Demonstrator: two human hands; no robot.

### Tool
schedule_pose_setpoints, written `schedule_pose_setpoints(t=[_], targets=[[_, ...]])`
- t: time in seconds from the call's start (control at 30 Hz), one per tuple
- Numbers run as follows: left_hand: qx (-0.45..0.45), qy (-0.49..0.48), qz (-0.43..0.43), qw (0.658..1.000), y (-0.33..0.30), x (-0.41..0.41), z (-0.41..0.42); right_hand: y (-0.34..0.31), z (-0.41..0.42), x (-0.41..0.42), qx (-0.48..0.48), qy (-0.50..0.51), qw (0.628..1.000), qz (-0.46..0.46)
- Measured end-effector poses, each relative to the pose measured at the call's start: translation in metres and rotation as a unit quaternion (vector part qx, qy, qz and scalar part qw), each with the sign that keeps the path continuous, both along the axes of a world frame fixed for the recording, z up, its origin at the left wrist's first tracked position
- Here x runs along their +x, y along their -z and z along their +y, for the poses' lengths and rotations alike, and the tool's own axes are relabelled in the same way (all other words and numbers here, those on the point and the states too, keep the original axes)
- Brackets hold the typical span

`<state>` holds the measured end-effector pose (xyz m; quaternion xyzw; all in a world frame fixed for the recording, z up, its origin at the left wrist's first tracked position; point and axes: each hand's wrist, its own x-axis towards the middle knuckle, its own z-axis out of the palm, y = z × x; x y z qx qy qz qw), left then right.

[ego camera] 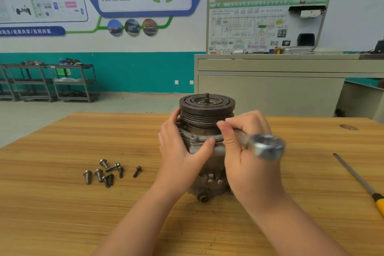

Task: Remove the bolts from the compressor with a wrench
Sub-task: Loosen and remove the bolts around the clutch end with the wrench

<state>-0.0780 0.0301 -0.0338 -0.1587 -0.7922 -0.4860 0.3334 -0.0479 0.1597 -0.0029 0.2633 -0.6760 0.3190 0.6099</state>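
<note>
A grey metal compressor with a dark grooved pulley on top stands upright on the wooden table. My left hand grips its left side, thumb across the front flange next to a bolt head. My right hand holds a silver wrench by its shaft; the ring end points toward me, blurred, and the other end is hidden behind my fingers at the flange. Several removed bolts lie loose on the table to the left.
A screwdriver with a yellow handle lies at the table's right edge. Behind the table stand a grey cabinet with a wiring display board, and shelf carts along the teal wall at far left.
</note>
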Motion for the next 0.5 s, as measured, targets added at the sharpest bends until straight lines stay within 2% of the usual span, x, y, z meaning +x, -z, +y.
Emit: schedule_pose_setpoints(t=[0.07,0.13,0.17,0.27,0.37,0.4,0.43,0.47,0.5], targets=[[-0.003,-0.009,0.006,1.000,0.001,-0.002,0.000,0.005,-0.005,-0.001,-0.023,-0.011,1.000,-0.009],[0.005,0.001,-0.004,1.000,0.001,-0.001,-0.001,0.005,-0.006,-0.002,-0.127,-0.093,0.987,-0.025],[0.010,0.005,-0.009,1.000,0.001,0.000,0.000,0.003,-0.005,-0.003,-0.204,-0.148,0.967,-0.039],[0.018,0.011,-0.013,1.000,0.000,0.001,0.000,-0.009,0.009,-0.013,-0.419,-0.292,0.849,-0.133],[0.019,0.017,-0.014,1.000,-0.001,0.002,0.000,-0.019,0.028,-0.026,-0.512,-0.407,0.715,-0.248],[0.018,0.018,-0.016,1.000,-0.001,0.002,0.000,-0.021,0.033,-0.028,-0.523,-0.430,0.691,-0.255],[0.016,0.020,-0.019,0.999,-0.001,0.001,-0.001,-0.022,0.036,-0.027,-0.521,-0.435,0.692,-0.245],[0.016,0.021,-0.022,0.999,0.000,0.001,-0.001,-0.024,0.037,-0.025,-0.503,-0.421,0.719,-0.227],[0.016,0.021,-0.024,0.999,0.000,0.001,-0.001,-0.024,0.037,-0.022,-0.470,-0.389,0.765,-0.206]])
